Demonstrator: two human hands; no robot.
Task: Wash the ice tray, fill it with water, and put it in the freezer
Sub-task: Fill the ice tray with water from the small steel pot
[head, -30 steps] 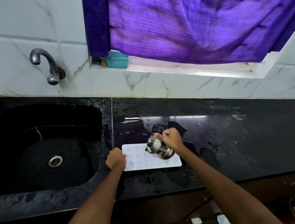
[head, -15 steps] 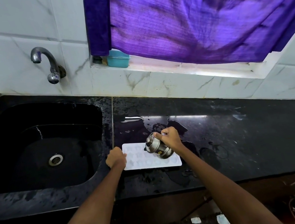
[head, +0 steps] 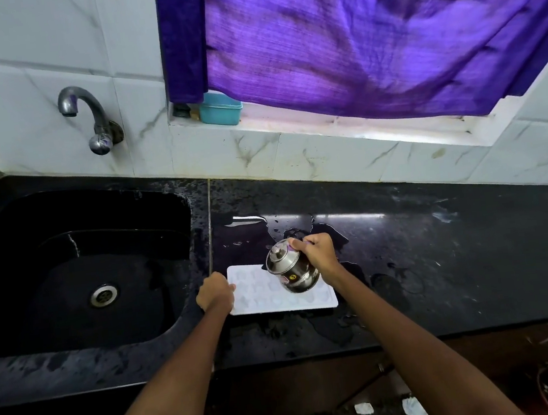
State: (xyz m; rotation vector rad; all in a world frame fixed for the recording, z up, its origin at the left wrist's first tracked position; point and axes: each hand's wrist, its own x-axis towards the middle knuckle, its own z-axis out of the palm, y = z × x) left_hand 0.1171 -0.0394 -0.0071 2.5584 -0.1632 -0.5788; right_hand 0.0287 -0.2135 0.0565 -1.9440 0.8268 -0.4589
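Note:
A white ice tray (head: pixel 262 295) lies flat on the black counter (head: pixel 444 255), just right of the sink. My left hand (head: pixel 214 291) grips the tray's left edge. My right hand (head: pixel 317 250) holds a small steel pot (head: pixel 290 269) with a lid, tilted to the left above the tray's right half. The pot hides part of the tray. Whether water is running from the pot cannot be made out.
The black sink (head: pixel 76 266) with its drain sits at left, under a steel tap (head: pixel 89 119) on the tiled wall. Water is pooled on the counter around the tray. A teal box (head: pixel 220 108) stands on the window sill under a purple curtain (head: pixel 365 34).
The pot has tipped a little further to the left over the tray. My left hand stays on the tray's edge.

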